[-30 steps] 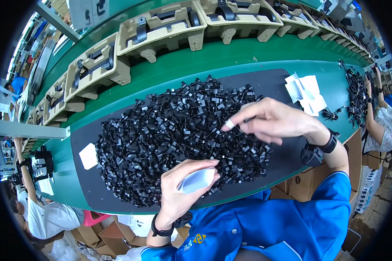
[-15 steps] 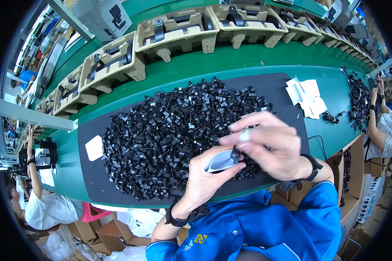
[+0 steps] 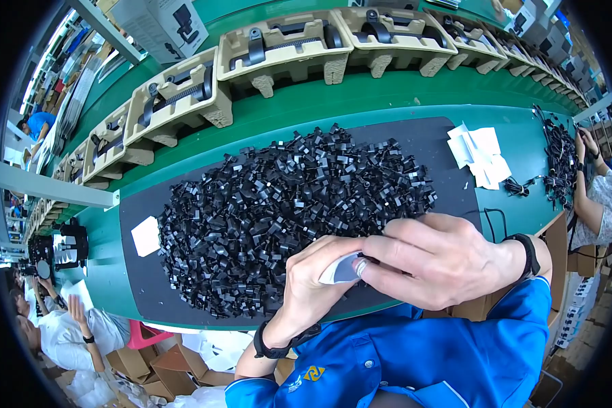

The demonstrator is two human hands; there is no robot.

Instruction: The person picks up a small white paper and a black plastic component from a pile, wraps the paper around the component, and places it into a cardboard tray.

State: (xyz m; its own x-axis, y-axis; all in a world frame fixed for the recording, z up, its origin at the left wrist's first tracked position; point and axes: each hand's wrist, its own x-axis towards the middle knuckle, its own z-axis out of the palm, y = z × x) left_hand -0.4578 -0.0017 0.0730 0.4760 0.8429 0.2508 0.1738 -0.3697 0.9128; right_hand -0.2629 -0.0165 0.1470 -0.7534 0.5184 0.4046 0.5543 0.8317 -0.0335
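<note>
A small white pouch, its mouth gaping and greyish inside, is held between the thumb and fingers of my left hand over the near edge of the mat. My right hand is curled at the pouch's mouth, its fingertips pressed together against the opening. Whatever those fingertips grip is hidden. Just beyond both hands spreads a large heap of small black plastic parts, lying on a dark grey mat.
Moulded pulp trays with black devices line a raised green ledge. White papers and black cables lie to the right, a white card left of the heap. Co-workers sit at both sides. Cardboard boxes stand below the bench.
My right hand has come lower, its fingers now closed at the pouch's mouth. The black part seen there before is out of sight. The left co-worker's arm has drawn back from the bench.
</note>
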